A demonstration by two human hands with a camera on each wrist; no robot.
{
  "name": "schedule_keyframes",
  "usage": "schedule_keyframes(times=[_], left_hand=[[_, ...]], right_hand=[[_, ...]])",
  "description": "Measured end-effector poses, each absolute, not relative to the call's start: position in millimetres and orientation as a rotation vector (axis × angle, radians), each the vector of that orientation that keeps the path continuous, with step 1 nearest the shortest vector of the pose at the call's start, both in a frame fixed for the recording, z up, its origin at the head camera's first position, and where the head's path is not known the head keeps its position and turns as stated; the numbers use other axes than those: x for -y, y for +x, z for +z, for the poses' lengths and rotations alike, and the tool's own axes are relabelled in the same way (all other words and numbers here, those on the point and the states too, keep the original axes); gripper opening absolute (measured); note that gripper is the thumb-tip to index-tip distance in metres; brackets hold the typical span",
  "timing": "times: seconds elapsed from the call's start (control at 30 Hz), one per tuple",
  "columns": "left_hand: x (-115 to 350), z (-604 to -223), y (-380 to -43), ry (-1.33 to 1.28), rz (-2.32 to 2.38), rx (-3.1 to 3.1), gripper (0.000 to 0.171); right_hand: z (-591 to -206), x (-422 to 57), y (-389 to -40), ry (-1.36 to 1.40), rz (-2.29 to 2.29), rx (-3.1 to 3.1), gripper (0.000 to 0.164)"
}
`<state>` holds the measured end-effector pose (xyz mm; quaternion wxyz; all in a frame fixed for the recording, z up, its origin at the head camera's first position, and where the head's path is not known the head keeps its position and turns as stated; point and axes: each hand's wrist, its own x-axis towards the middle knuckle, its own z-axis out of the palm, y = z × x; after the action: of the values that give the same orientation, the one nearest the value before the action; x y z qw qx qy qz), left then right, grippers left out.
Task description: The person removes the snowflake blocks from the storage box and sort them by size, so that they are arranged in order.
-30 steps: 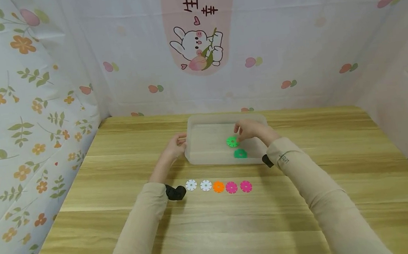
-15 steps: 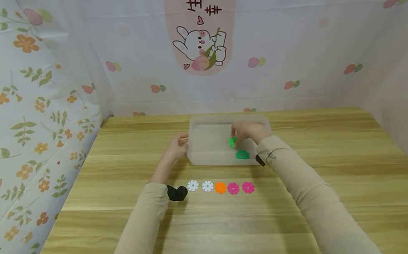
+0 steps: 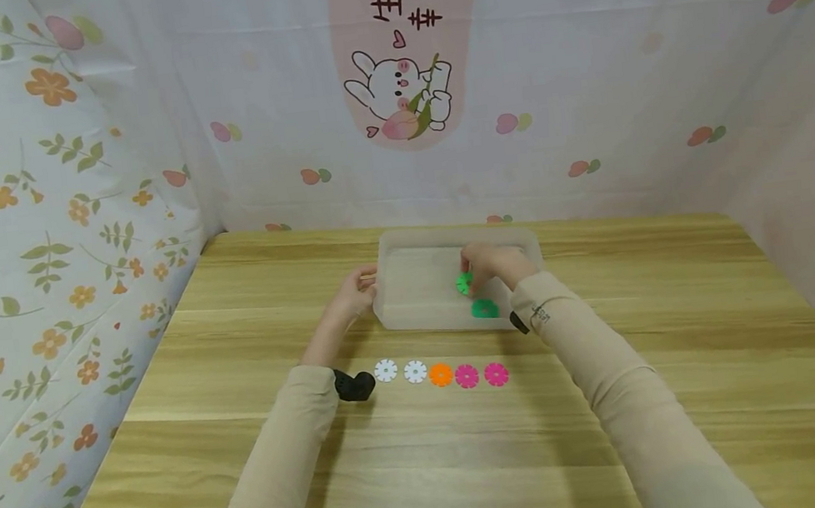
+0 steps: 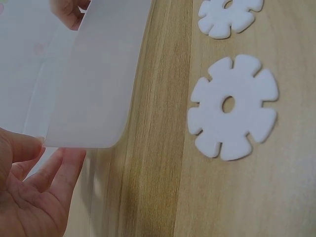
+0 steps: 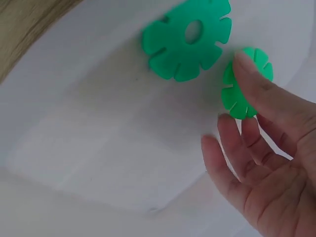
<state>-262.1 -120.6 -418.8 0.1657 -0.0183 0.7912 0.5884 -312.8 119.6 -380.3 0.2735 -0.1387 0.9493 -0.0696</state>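
Note:
In the head view my left hand (image 3: 350, 296) holds the left end of a translucent plastic box (image 3: 415, 318). The left wrist view shows the thumb (image 4: 27, 147) at the box's rim and the fingers against its outer side. My right hand (image 3: 495, 262) reaches down inside the box. It pinches a light green notched building disc (image 5: 239, 91), with the thumb across its face and fingertips at its lower edge. A darker green notched disc (image 5: 170, 47) lies beside it, near the box's front wall; in the head view this darker disc (image 3: 485, 309) shows through the wall.
In front of the box, a row of notched discs lies on the wooden table (image 3: 432, 469): two white (image 3: 415, 372), one orange (image 3: 441, 375), two pink (image 3: 467, 376). A patterned cloth (image 3: 269, 102) hangs behind. Black wrist cameras (image 3: 355, 386) sit on the wrists.
My right hand has moved slightly left and down onto the light green disc, covering part of it. My left hand stays on the box, and the discs in the row have not moved.

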Motion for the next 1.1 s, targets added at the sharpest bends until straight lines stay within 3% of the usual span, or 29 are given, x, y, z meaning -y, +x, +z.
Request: schedule_keyframes(times=[0.17, 0.33, 0.4, 0.67, 1.1], left_hand=[[120, -419, -262, -0.052, 1.668, -2.265, 0.044], [120, -418, -262, -0.040, 1.672, -2.266, 0.044], [121, -418, -262, -0.038, 1.671, -2.264, 0.044], [120, -417, -262, -0.044, 1.626, -2.270, 0.045], [119, -419, -262, -0.062, 1.652, -2.246, 0.044]], right_hand=[[-384, -123, -319, -0.454, -0.313, -2.505, 0.031], [-447, -150, -373, -0.607, -0.501, -2.414, 0.028], [-454, -152, -381, -0.562, -0.511, -2.398, 0.030], [-376, -135, -313, -0.498, -0.526, -2.429, 0.024], [-371, -147, -302, -0.534, -0.524, -2.458, 0.017]])
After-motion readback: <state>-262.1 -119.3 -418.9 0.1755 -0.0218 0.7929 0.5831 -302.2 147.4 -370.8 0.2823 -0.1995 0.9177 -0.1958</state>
